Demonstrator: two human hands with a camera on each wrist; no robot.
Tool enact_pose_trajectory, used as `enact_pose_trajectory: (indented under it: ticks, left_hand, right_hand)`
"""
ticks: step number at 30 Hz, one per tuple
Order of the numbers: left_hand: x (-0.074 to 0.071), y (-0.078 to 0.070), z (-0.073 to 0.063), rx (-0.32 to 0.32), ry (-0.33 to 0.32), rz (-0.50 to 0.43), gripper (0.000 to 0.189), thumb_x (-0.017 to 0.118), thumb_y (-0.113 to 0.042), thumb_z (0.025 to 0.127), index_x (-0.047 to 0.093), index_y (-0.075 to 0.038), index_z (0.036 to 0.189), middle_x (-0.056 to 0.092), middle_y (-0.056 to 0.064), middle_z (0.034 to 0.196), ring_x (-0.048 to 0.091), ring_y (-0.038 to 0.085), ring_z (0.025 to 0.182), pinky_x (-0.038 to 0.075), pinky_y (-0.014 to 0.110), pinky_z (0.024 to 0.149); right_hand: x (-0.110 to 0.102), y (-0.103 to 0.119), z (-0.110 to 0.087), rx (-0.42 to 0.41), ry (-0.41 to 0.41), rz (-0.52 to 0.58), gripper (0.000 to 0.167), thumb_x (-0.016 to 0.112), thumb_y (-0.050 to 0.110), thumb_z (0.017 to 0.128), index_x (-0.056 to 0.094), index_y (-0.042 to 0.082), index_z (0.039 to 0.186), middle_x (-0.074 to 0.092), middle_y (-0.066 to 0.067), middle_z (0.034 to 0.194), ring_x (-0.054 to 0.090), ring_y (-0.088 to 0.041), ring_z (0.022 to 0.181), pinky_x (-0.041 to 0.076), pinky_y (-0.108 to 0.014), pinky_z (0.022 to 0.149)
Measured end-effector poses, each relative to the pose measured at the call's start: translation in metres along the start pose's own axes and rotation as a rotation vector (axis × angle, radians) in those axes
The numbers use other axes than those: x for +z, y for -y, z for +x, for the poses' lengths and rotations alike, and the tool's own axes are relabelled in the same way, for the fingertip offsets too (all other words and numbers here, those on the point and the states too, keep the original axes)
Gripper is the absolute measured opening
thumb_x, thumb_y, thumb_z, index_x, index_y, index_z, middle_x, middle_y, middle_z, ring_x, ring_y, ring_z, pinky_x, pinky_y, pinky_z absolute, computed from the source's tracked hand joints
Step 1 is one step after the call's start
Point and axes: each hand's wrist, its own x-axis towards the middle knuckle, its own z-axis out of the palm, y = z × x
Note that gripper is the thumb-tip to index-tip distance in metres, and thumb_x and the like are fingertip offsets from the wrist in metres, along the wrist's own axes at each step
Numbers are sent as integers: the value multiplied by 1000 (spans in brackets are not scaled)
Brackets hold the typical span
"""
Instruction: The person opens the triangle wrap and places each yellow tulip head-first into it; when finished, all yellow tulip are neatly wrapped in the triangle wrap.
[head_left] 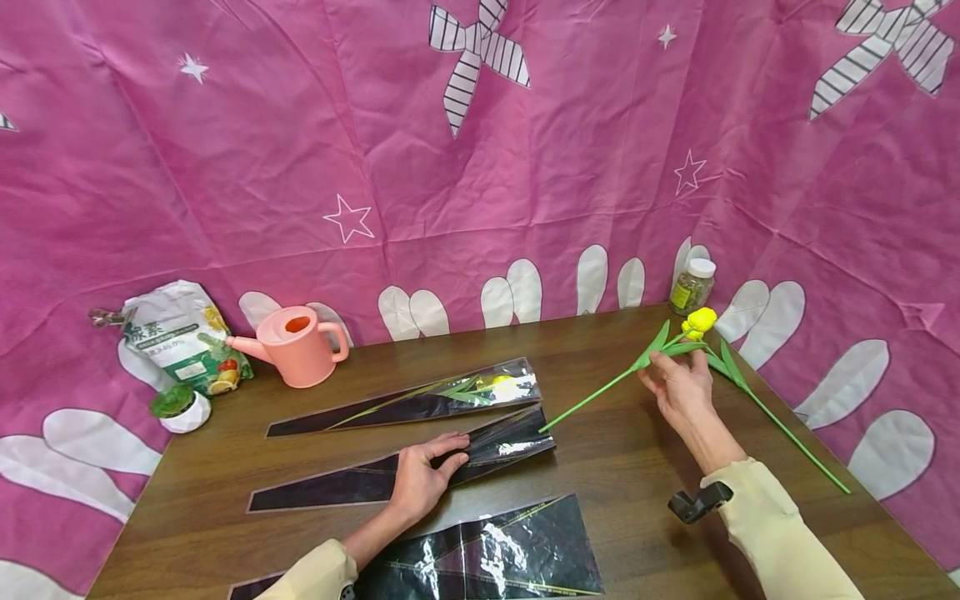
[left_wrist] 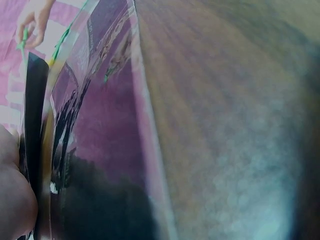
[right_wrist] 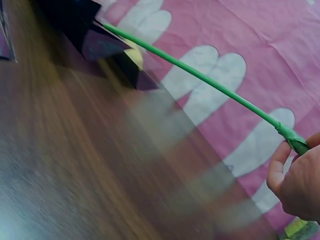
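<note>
My right hand (head_left: 682, 390) pinches an artificial yellow tulip (head_left: 588, 401) near its leaves, below the bloom. Its green stem (right_wrist: 200, 75) slants down to the left, the tip right at the wide mouth of a black, clear-fronted flower sleeve (head_left: 330, 485). With thumb and fingers my left hand (head_left: 423, 477) pinches that sleeve near its middle, and its mouth gapes in the right wrist view. Behind it lies another sleeve (head_left: 405, 408) with a yellow tulip inside. A wider black sleeve (head_left: 525, 550) lies in front, partly under the left forearm.
One more tulip (head_left: 795, 437) lies along the table's right edge. At the back right stands a jar (head_left: 692, 287) with a white lid. A pink watering can (head_left: 300, 354), a white bag (head_left: 183, 333) and a small potted plant (head_left: 180, 408) stand at the left. Pink cloth hangs behind the table.
</note>
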Motion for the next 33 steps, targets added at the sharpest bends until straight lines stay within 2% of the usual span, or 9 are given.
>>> enact_pose_trajectory:
  ticks: [7, 16, 22, 33]
  left_hand:
    - [1, 0, -1, -7, 0, 4, 24, 82, 0, 79, 80, -7, 101, 75, 7, 107, 70, 24, 104, 54, 50, 88]
    - [3, 0, -1, 5, -17, 28, 24, 84, 1, 78, 81, -8, 100, 75, 7, 106, 70, 23, 103, 54, 46, 88]
    - [4, -1, -1, 2, -20, 36, 23, 83, 0, 78, 81, -7, 100, 75, 6, 106, 71, 24, 102, 54, 49, 87]
    - [6, -1, -2, -5, -26, 44, 25, 85, -1, 76, 81, -9, 100, 75, 5, 105, 70, 24, 104, 54, 49, 88]
  right_hand:
    - [9, -16, -11, 8, 18, -31, 44, 56, -13, 94, 44, 20, 120, 49, -2, 109, 59, -11, 85, 55, -34, 74]
    - [16, -31, -24, -12, 17, -44, 45, 56, -14, 93, 46, 21, 118, 48, -3, 104, 59, -11, 84, 55, -31, 74]
    - [16, -39, -33, -31, 32, -80, 46, 58, -15, 93, 47, 22, 118, 48, -4, 106, 59, -11, 84, 56, -31, 74]
    - [14, -43, -42, -44, 55, -117, 42, 60, -14, 92, 43, 19, 113, 52, -4, 104, 63, -12, 85, 58, -32, 74]
